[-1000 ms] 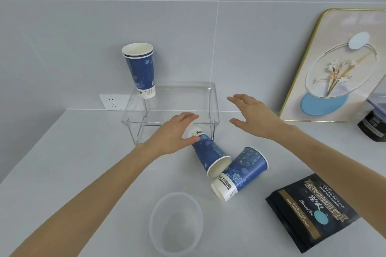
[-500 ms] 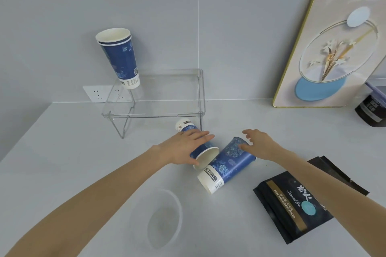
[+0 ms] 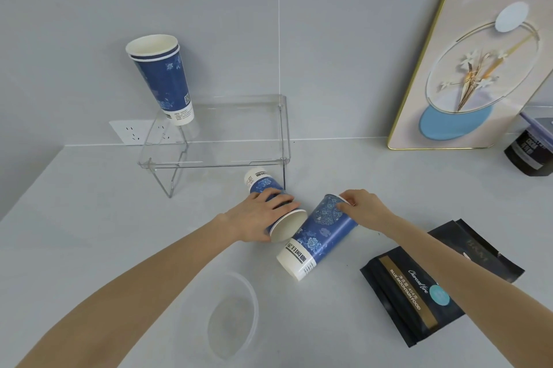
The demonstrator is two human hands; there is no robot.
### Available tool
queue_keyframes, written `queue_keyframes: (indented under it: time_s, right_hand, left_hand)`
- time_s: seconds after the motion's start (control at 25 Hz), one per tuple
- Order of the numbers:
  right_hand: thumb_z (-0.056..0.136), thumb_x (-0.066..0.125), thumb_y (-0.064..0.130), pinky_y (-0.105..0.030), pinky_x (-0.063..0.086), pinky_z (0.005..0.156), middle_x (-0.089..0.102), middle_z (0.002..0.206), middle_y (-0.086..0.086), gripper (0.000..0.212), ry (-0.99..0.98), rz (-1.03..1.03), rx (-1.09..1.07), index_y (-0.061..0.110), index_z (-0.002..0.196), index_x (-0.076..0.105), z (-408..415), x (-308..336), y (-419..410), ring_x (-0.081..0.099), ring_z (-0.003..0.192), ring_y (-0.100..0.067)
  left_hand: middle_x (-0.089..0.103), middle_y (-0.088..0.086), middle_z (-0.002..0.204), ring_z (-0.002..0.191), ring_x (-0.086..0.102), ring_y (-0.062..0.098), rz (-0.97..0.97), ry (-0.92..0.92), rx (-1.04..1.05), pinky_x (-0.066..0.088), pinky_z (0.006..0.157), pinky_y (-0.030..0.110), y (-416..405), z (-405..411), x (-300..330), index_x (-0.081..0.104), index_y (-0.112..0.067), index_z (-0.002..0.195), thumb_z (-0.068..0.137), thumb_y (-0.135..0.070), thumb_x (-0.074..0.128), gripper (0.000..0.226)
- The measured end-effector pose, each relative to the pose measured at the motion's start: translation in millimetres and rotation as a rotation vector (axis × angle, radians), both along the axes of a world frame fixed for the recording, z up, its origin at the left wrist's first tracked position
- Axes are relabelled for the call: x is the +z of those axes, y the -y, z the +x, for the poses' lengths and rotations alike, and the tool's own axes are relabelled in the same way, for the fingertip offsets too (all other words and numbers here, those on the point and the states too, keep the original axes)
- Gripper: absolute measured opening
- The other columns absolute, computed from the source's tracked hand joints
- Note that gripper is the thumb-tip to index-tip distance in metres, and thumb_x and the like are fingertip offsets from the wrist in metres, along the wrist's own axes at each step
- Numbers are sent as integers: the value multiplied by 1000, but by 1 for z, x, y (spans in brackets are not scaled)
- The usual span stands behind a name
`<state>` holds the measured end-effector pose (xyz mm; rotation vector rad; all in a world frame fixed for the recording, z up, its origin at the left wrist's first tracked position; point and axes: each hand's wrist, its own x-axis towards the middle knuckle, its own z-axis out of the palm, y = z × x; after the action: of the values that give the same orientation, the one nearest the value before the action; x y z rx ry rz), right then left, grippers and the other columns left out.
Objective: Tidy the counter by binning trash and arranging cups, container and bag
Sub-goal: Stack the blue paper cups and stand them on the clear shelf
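now both hands (image 3: 260, 215) grip fallen cups (image 3: 321, 233).

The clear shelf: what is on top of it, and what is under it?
On the shelf, a stack of blue cups stands at the left. Under its right edge lies the base of a tipped cup; the left hand covers its middle.

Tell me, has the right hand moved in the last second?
Yes. The right hand came down from beside the clear acrylic shelf toward the counter and now grips the rim of a fallen blue cup.
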<state>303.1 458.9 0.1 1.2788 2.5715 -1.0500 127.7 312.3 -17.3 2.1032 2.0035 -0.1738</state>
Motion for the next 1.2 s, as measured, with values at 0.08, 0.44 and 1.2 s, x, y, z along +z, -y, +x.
queue_keyframes:
  time_s: [0.08,0.44,1.2]
  right_hand:
    - [92,47,15,-25,34,74,63,110,-20,25,-19,4,7,2,111,58,-2,2,4,53,93,-29]
    - [96,39,13,-26,39,65,65,107,-15,25,-202,72,96,6,110,57,-17,40,23,50,85,-19]
    - [85,45,17,-26,42,82,73,83,-14,26,-590,606,616,3,91,67,-49,76,75,65,78,-31]
  left_hand:
    - [32,2,148,132,27,29,27,9,8,34,105,46,4,-3,0,25,-21,138,80,-36,59,69]
    - [41,4,138,127,31,27,74,43,132,26,107,41,29,-4,-6,30,-18,135,76,-44,63,72]
    - [52,1,126,113,51,19,535,980,830,50,87,33,63,-12,20,40,-18,126,69,-15,76,68]
